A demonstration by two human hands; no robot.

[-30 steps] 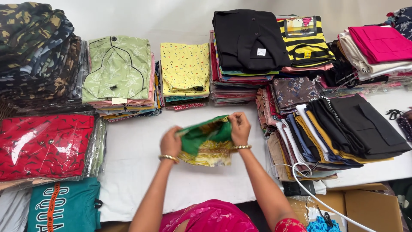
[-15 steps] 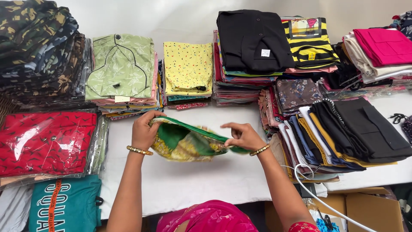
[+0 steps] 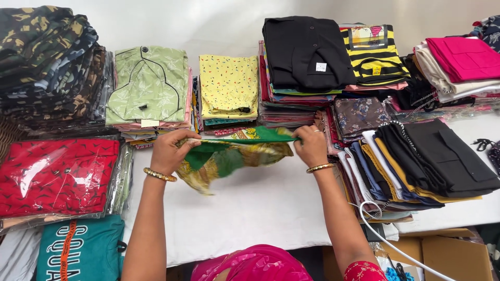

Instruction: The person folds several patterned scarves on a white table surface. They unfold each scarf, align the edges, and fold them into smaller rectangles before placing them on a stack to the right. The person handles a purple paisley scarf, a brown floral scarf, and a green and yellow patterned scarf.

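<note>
Hands grip one green-and-yellow printed garment (image 3: 234,156) above the white worktop (image 3: 250,208): left hand (image 3: 172,151) and right hand (image 3: 311,145) pinched shut on opposite ends, stretching its top edge. Even tension and level corners would probably keep the fold straight.

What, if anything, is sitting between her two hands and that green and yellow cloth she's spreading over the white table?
Nothing visible. The left hand and the right hand each already pinch an end of the green and yellow cloth, stretched between them. Below it is a bare patch of white table; the folded stacks lie around it.
</note>
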